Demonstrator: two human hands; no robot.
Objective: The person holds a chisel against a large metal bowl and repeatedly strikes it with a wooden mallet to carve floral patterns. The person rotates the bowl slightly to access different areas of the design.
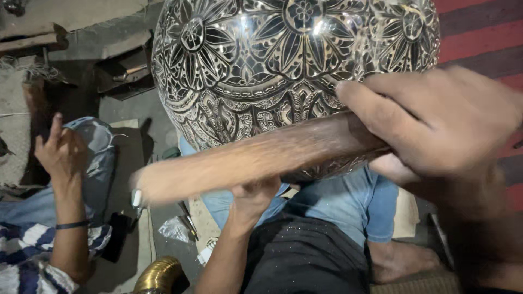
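**Engraved Vessel Under Wooden Tool: Site Condition**

While the right hand [436,120] is wrapped firmly around one end of a wooden mallet handle [256,158], the handle lies slantwise across the lower face of a large engraved metal vessel [283,60]. The vessel is round, silver and black, cut with flower patterns, and fills the upper middle of the view, resting above the person's lap. The handle is blurred, and its far end carries a small pale tip at lower left. The left hand [253,198] sits directly beneath the handle, at the underside of the vessel; the handle covers its fingers, so whether it is gripping anything cannot be determined.

Surroundings: blue jeans [348,204] and a bare foot [403,261] lie below the vessel. A second person sits at left, with a raised hand [57,149], a dark wristband and a striped sleeve [32,256]. A curved brass piece [158,275] lies at the bottom edge. A red striped mat [479,32] occupies the upper right. Scraps of paper and plastic litter the floor between the two people.
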